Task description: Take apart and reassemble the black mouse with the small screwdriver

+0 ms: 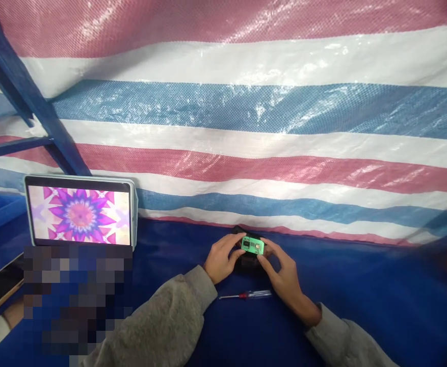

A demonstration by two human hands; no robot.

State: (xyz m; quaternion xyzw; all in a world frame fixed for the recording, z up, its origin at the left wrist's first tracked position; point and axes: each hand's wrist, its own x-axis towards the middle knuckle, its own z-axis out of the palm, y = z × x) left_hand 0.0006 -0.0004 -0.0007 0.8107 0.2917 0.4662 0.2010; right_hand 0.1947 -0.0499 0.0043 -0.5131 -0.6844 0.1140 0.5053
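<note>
A small green circuit board (253,245) with a dark component on its left part is held up between both hands. My left hand (223,256) pinches its left end between thumb and fingers. At the right end, my right hand (282,267) grips it the same way. Behind and below the board lies a black object (246,263), partly hidden by the board and my fingers; its kind is unclear. A screwdriver (246,295) with a clear handle, a red collar and a thin metal shaft lies on the blue surface (242,331) nearer to me.
At left a tablet (80,214) in a pale case stands propped up, showing a purple flower pattern. A blurred-out patch and another person's forearm (1,326) are beside it. Blue metal framing (35,97) rises at left. A striped plastic sheet (246,107) hangs behind the surface.
</note>
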